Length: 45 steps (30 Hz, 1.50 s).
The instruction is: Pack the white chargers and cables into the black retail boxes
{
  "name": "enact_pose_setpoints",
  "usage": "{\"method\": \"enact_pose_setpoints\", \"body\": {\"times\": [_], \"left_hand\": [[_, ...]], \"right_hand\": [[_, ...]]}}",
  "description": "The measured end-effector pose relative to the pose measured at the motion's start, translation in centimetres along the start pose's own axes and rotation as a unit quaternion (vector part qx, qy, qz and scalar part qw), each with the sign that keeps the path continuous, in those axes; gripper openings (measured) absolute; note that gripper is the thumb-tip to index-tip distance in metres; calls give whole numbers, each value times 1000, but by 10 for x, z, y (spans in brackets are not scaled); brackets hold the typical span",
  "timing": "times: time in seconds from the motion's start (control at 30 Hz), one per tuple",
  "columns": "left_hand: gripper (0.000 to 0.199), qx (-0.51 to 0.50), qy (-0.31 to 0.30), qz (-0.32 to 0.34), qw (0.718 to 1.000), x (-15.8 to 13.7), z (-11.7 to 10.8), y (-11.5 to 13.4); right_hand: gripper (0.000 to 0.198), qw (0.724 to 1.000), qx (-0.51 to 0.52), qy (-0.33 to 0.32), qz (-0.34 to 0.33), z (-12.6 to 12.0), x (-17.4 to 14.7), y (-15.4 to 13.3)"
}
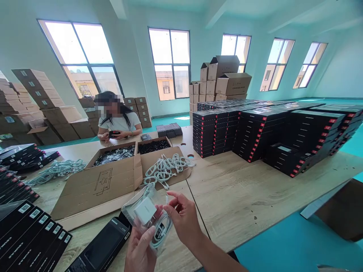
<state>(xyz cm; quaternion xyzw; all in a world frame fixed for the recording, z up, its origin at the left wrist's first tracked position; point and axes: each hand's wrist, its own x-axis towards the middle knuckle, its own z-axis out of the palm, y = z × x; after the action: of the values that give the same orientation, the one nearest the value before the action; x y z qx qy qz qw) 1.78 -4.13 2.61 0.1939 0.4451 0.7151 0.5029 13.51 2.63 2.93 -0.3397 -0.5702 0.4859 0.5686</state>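
My left hand (141, 245) is closed around a clear plastic bag (129, 209) and a coiled white cable (167, 227). A white charger plug (145, 210) shows through the plastic, its prongs pointing down. My right hand (185, 221) pinches the cable's end (167, 198) between thumb and forefinger, just right of the bag. Below and left of the bag lies a black box (106, 241) with a dark panel on top. Beyond my hands, a tangle of white cables (166, 169) rests on a cardboard flap.
Open cartons of small dark parts (115, 155) stand mid-table. Black boxes (252, 130) are stacked at right, more black boxes (27, 238) at left. Another cable heap (62, 168) lies left. A person (119, 121) sits across the table, hands on a small dark item.
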Motion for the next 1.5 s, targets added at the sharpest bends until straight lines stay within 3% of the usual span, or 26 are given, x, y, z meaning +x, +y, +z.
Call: {"method": "enact_pose_setpoints", "body": {"times": [0.13, 0.4, 0.63, 0.73, 0.83, 0.93, 1.07, 1.27, 1.5], "left_hand": [[61, -6, -2, 7, 1000, 4, -5, -7], [69, -5, -14, 10, 1000, 3, -13, -6], [70, -26, -36, -12, 999, -2, -15, -3], [72, -25, -26, -10, 999, -2, -18, -4], [72, -20, -36, -21, 999, -1, -23, -3], [71, -25, -46, -47, 998, -1, -29, -2], [71, -25, -23, -61, 998, -2, -32, -2], [64, -33, -10, -66, 997, -3, -32, -6], [64, -43, -17, -84, 995, -5, -37, -2]], "right_hand": [[33, 995, -75, -14, -58, 7, 3, -3], [33, 996, -40, -67, 32, 17, 7, -8], [33, 993, -81, -83, 29, 19, 9, -5], [28, 989, -110, -100, -10, 18, 8, -4], [30, 961, -239, -117, -80, 16, 5, -5], [31, 903, -385, -124, -141, 14, 2, -6], [33, 860, -457, -139, -178, 13, -1, -3], [37, 840, -487, -182, -154, 9, -2, -2], [58, 863, -429, -231, -134, -8, -6, -4]]}}
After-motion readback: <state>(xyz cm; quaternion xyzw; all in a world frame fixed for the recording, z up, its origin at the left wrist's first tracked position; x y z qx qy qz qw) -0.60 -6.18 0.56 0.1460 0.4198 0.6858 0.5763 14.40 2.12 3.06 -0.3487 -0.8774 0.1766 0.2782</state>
